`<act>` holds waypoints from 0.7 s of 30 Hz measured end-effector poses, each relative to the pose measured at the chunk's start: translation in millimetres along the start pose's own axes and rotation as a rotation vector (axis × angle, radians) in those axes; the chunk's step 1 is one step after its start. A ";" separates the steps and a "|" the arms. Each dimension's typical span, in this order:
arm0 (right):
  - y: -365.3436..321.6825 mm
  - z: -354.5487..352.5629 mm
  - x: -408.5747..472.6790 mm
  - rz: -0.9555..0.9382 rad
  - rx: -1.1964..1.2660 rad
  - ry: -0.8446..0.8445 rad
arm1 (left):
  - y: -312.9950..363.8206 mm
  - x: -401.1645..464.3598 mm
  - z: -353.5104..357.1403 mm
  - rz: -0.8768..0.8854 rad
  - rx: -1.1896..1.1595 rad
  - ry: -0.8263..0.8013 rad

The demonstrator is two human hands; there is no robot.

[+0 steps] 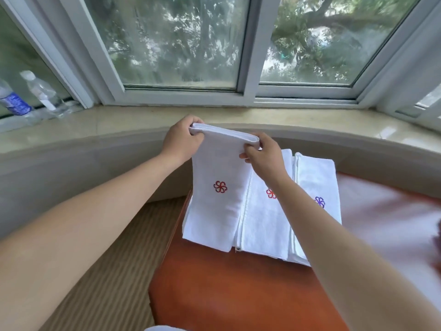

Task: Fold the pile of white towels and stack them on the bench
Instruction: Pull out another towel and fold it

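Across the top of the frame runs the bay window (181, 41), its white frames angled around a pale stone sill (119, 123) that curves through the middle. Below that, the orange bench (226, 290) fills the lower centre and right of the frame, with striped carpet (114, 266) to its left.

On the bench's far end, centre right of the frame, lie the folded white towels (317, 177): one with a red flower emblem beside one with a purple emblem, edges overlapping. How many layers sit beneath them you cannot tell.

In front of these, at frame centre, you hold up a towel (219, 206) folded over at its top, a dark red pinwheel emblem facing you. It hangs down, and its lower edge reaches the bench and the towels there.

Your left hand (182, 138) pinches the top left corner of the fold, fingers curled over the far side. Your right hand (262, 154) pinches the top right corner, thumb on the near face.

At the far left of the frame, two plastic water bottles (40, 91) stand on the sill.
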State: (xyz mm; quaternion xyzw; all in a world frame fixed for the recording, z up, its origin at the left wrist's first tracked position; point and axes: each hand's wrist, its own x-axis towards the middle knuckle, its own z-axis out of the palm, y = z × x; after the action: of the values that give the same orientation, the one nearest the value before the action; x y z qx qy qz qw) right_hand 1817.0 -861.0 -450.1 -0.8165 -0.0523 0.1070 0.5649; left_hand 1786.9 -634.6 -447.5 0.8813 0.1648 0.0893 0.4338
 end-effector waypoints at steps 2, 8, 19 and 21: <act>6.6 4.2 17.3 0.028 0.003 0.022 | -7.6 18.9 7.9 -0.002 -0.003 -0.021; 26.9 15.8 76.3 0.099 0.029 0.087 | -30.9 76.2 38.8 -0.002 -0.077 -0.047; 145.2 62.6 62.7 0.281 -0.210 -0.172 | -129.1 19.1 140.1 0.027 0.348 -0.633; 167.5 70.7 43.8 0.218 -0.422 -0.316 | -152.2 -0.8 148.4 0.024 0.528 -0.757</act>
State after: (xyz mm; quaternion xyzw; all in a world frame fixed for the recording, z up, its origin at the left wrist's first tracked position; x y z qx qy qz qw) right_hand 1837.1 -847.2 -635.5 -0.8900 -0.0728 0.2800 0.3524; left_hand 1798.3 -657.4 -658.5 0.9341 0.0015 -0.2787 0.2231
